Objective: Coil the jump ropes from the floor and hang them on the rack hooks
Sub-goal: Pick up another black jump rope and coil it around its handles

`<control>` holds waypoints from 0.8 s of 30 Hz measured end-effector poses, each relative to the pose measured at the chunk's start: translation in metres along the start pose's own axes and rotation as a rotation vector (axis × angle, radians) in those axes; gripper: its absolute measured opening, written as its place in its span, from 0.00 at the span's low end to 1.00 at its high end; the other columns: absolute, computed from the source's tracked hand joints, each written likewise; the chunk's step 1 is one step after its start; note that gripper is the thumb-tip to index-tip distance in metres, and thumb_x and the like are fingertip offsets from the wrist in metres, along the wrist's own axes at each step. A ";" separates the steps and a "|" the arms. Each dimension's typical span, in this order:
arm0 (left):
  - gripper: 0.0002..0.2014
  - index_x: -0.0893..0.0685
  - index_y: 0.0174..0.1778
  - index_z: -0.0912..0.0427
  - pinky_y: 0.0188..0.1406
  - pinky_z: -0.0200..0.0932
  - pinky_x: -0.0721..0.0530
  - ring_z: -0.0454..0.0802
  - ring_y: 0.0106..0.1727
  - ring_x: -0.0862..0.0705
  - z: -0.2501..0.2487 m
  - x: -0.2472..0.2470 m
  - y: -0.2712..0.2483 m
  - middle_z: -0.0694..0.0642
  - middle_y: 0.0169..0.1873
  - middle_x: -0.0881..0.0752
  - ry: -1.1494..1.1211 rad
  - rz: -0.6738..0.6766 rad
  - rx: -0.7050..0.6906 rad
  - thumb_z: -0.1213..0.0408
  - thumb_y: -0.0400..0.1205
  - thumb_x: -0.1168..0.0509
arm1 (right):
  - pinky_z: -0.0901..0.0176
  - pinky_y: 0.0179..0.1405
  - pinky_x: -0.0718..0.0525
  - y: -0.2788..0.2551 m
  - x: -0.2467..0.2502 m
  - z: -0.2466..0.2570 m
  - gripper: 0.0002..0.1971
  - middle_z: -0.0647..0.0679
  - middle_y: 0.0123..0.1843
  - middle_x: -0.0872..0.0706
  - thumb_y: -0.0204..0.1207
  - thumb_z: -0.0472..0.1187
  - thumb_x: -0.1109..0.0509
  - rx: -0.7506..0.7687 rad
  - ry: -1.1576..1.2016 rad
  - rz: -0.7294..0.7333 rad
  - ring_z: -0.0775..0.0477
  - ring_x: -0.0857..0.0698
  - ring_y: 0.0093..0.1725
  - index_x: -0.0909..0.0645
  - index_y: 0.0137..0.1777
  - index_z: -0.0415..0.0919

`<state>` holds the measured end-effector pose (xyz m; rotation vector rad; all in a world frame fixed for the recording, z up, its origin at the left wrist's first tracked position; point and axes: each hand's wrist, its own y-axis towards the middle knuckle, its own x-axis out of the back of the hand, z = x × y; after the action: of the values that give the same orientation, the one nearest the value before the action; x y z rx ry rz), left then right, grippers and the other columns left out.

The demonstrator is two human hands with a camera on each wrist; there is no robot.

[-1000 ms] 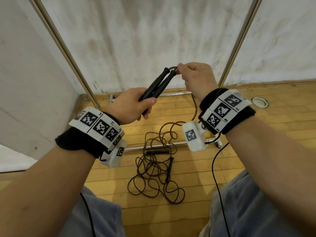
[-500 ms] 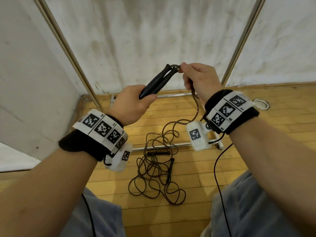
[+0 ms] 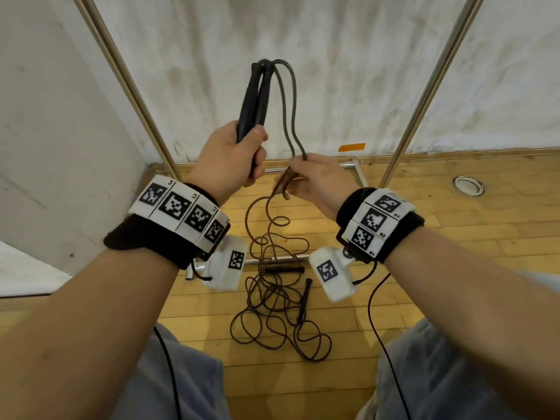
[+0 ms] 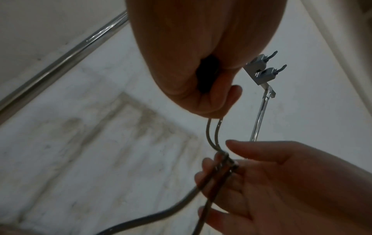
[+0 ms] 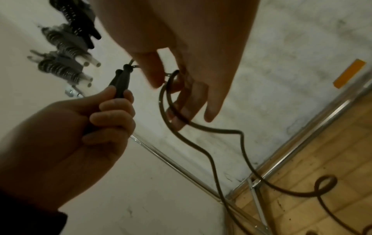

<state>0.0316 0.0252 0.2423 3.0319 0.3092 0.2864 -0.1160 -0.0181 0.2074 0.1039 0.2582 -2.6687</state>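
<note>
My left hand (image 3: 230, 159) grips the two black handles (image 3: 254, 98) of a jump rope together, pointing up. Its two cord strands (image 3: 289, 110) arc off the handle tops and run down into my right hand (image 3: 318, 180), whose thumb and fingers pinch both just below and right of the left hand. From there the cord drops to a tangled pile (image 3: 272, 301) on the wooden floor, where two more black handles (image 3: 285, 269) lie. In the left wrist view the rack hooks (image 4: 263, 68) show high up beyond my left hand (image 4: 201, 55). The right wrist view shows the cord (image 5: 201, 128) crossing my right fingers.
Two slanting chrome rack posts (image 3: 130, 86) (image 3: 430, 86) frame the white wall. A chrome base bar (image 3: 272, 261) crosses the floor under the pile. Orange tape (image 3: 351, 147) marks the wall foot, a round floor socket (image 3: 468, 184) sits at the right. My knees fill the bottom corners.
My left hand has swung the handles from slanted to upright and raised them. My right hand has left the handle tops and slid down the two cords.
</note>
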 end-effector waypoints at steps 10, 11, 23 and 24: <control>0.08 0.20 0.46 0.61 0.18 0.35 0.29 0.46 0.23 0.25 -0.005 0.023 -0.005 0.47 0.22 0.24 0.285 0.381 0.062 0.62 0.86 0.41 | 0.66 0.59 0.30 0.003 0.018 0.020 0.15 0.54 0.59 0.19 0.81 0.60 0.45 0.420 -0.410 -0.393 0.64 0.22 0.58 0.22 0.52 0.54; 0.08 0.20 0.46 0.61 0.19 0.35 0.28 0.46 0.23 0.25 -0.004 0.023 -0.007 0.47 0.22 0.25 0.329 0.420 0.075 0.62 0.86 0.41 | 0.67 0.54 0.28 0.003 0.018 0.024 0.15 0.55 0.50 0.16 0.82 0.59 0.45 0.410 -0.393 -0.341 0.64 0.19 0.51 0.21 0.47 0.53; 0.02 0.23 0.48 0.46 0.23 0.34 0.23 0.43 0.21 0.22 0.007 0.025 -0.007 0.48 0.22 0.19 0.584 0.375 -0.029 0.54 0.84 0.38 | 0.67 0.23 0.32 0.004 0.030 0.037 0.26 0.56 0.17 0.33 0.81 0.57 0.42 0.298 -0.779 -0.227 0.57 0.33 0.18 0.25 0.27 0.41; 0.01 0.24 0.48 0.42 0.23 0.32 0.23 0.42 0.21 0.23 0.007 0.024 -0.007 0.47 0.21 0.18 0.592 0.354 -0.045 0.52 0.84 0.38 | 0.65 0.23 0.33 0.004 0.032 0.038 0.27 0.56 0.17 0.35 0.81 0.57 0.41 0.298 -0.830 -0.240 0.56 0.35 0.18 0.29 0.25 0.41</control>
<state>0.0543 0.0368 0.2385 2.8664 -0.2097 1.1959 -0.1437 -0.0430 0.2404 -0.9695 -0.4133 -2.6946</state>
